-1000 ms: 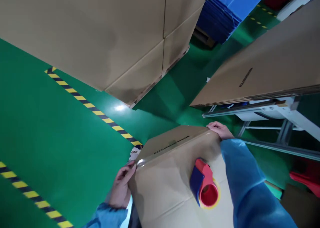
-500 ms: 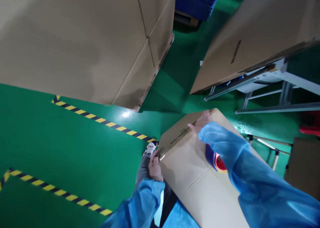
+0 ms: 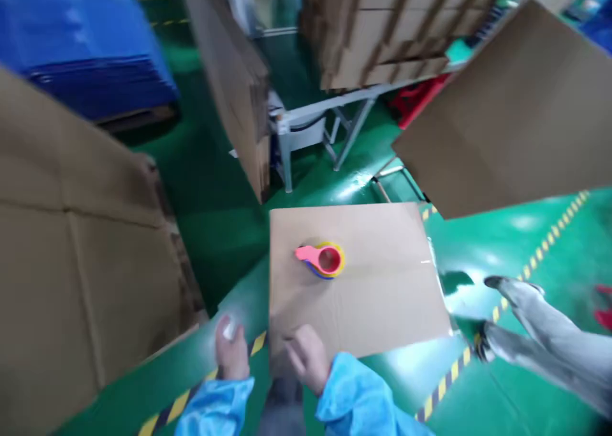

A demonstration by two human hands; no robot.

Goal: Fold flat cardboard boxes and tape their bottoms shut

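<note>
Fingers [image 3: 299, 353] of the right hand [image 3: 308, 359] are curled over the near edge of the cardboard box [image 3: 354, 276], gripping it at the near-left corner. The left hand [image 3: 232, 350] sits just beside that corner, off the box's left side, its fingers closed on a small pale object [image 3: 229, 329] too blurred to identify. Both wrists are in blue sleeves [image 3: 356, 401].

The box top faces up, closed and flat. A tape dispenser [image 3: 320, 259], red with a yellow roll, lies on the top panel near its left-centre, apart from both hands. A glossy strip runs toward the right edge of the top panel, probably tape.

Beyond the box: a green floor [image 3: 220, 232] with yellow-black hazard striping [image 3: 526, 276], flattened cartons [image 3: 86, 232] at the left, a metal-framed table [image 3: 325, 120] past the far edge, and a large cardboard sheet [image 3: 511, 111] at the upper right. The grey-trousered legs and shoes [image 3: 530, 321] at the right, well apart from the box, most likely belong to another person.

Handling note, as a judgement: keep the box top level so the loose dispenser does not slide toward an edge; a second grip on the near edge would steady the box better than one corner hold.
</note>
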